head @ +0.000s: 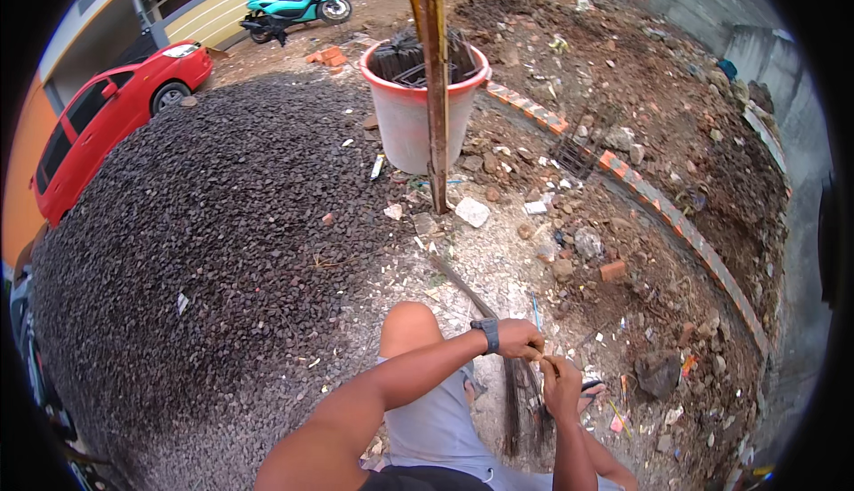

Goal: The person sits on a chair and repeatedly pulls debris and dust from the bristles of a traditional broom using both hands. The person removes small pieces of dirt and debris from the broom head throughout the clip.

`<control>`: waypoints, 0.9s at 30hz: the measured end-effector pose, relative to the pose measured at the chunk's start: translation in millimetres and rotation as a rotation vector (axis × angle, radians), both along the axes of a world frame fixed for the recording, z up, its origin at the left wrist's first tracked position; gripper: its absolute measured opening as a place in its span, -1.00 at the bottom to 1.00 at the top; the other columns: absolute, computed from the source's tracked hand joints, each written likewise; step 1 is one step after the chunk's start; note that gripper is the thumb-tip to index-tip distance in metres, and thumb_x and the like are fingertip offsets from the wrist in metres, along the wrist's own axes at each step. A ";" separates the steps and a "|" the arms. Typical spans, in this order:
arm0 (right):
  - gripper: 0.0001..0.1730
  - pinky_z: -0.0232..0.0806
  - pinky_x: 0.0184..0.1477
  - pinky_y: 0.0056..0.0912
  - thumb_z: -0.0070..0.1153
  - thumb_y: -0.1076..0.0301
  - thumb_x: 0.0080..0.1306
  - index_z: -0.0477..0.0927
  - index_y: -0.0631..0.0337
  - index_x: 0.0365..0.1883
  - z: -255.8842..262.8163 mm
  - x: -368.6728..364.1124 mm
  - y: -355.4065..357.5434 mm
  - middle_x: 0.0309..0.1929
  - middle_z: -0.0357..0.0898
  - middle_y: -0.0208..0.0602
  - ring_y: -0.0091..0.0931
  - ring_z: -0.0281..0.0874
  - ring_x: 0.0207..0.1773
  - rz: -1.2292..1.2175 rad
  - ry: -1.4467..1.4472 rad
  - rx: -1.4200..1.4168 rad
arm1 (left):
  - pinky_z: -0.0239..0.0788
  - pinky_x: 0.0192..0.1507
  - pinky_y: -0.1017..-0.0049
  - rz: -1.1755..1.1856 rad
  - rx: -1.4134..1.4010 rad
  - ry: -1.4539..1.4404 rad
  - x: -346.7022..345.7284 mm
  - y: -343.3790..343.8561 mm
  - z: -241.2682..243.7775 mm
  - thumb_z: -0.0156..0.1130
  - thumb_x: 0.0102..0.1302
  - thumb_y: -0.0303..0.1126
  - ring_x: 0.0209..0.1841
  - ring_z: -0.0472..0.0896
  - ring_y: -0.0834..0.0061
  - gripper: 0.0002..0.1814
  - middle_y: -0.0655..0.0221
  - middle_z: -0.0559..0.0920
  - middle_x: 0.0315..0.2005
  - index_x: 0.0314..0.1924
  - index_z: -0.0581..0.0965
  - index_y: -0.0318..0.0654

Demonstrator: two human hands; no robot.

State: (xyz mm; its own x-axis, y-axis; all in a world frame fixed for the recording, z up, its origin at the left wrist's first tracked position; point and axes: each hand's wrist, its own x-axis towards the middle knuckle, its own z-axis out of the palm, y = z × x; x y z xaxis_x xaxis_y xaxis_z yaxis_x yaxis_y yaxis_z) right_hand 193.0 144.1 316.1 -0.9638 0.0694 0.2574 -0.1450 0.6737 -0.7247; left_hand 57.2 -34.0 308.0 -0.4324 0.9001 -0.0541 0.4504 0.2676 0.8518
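Observation:
My left hand, with a dark watch on its wrist, is closed at the bundle of thin dark strands. The strands look like wire or stiff fibre; one part runs up and left along the ground, and loose ends hang below my hands. The fingertips of my right hand are pinched together and meet those of my left. What lies between the right fingertips is too small to make out. Beyond my knee stands a large pale bucket with a red rim, filled with dark strand-like pieces.
An upright wooden post stands before the bucket. Dark gravel is heaped at left, near a red car and a turquoise scooter. A low brick footing curves through rubble at right, below a concrete wall.

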 end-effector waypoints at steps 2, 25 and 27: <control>-0.86 0.35 -0.48 -0.47 0.16 0.43 0.43 0.67 0.34 -0.26 -17.2 1.1 2.5 -0.45 0.67 -0.33 -0.59 0.55 -0.51 -0.050 -0.240 -0.347 | 0.48 -0.22 0.16 0.030 -0.043 0.257 4.8 3.3 -0.6 0.36 0.23 -0.18 -0.27 0.66 0.10 -0.79 0.30 0.69 -0.42 -0.33 0.70 -0.17; -0.27 0.52 0.00 -0.17 0.28 0.37 0.22 0.37 0.10 0.39 23.0 13.7 10.6 0.18 0.52 -0.11 -0.21 0.63 0.06 -0.065 -0.058 -0.194 | 0.33 -0.33 0.51 0.094 0.049 -0.213 -11.8 0.2 22.1 0.45 0.29 -0.32 -0.39 0.50 0.63 -0.82 0.45 0.60 -0.43 -0.30 0.72 -0.31; -0.27 0.53 -0.03 -0.10 0.29 0.36 0.20 0.38 0.08 0.38 32.0 17.9 11.4 0.14 0.52 -0.10 -0.15 0.63 0.03 -0.087 -0.001 0.040 | 0.32 -0.33 0.52 0.082 0.060 -0.236 -11.0 0.6 25.9 0.45 0.29 -0.32 -0.39 0.49 0.64 -0.81 0.45 0.60 -0.43 -0.31 0.72 -0.32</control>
